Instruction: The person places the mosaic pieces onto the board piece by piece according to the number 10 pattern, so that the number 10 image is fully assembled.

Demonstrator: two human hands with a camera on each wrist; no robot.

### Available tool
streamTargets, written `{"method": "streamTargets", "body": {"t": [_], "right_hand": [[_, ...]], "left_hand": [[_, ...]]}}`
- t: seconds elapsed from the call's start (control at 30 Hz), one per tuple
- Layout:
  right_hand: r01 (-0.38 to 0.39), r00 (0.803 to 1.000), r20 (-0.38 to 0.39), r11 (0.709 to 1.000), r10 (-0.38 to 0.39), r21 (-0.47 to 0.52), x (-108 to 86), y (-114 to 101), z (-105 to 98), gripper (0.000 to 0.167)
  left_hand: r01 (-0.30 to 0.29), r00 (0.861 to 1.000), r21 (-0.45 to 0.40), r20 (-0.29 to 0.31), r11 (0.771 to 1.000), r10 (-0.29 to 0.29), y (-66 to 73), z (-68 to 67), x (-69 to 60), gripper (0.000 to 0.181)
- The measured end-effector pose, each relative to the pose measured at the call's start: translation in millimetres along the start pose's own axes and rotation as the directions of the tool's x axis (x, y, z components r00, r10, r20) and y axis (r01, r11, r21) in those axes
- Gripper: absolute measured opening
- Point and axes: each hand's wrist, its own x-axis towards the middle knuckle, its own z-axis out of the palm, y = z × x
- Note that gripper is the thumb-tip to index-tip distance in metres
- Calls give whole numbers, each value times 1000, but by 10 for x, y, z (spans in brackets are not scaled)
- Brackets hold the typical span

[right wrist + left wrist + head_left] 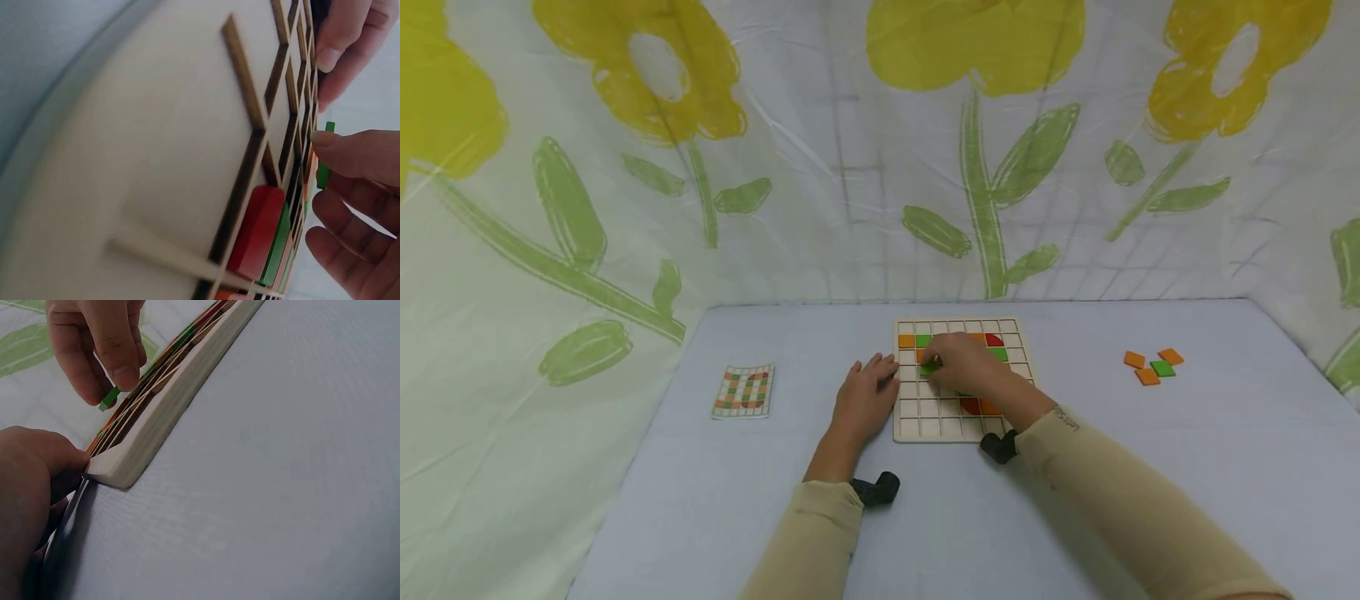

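A square wooden grid board [928, 427] lies on the table, with orange, green and red tiles set in some of its squares. My right hand [966, 364] is over the board's left-middle part, pinching a green tile [325, 156] between thumb and finger. In the left wrist view, that green tile [109, 399] is held tilted just above the grid. My left hand [863, 402] rests at the board's left edge, its fingers touching the rim. A red piece [257, 231] sits in the grid in the right wrist view. My right hand hides part of the board's middle.
Left of the board lies a small card [743, 392] printted with a coloured grid pattern. To the right are loose orange tiles [1147, 377] and a green tile [1162, 368]. A flower-printed curtain [805, 167] hangs behind the table [940, 525].
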Motion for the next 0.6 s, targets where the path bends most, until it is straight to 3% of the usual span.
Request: {"method": "streamTargets", "body": {"t": [0.6], "right_hand": [[12, 1000, 7, 1000, -12, 20, 20, -29, 25, 25]], "left_hand": [[-14, 1000, -9, 7, 1000, 14, -1, -25, -9, 34]]}}
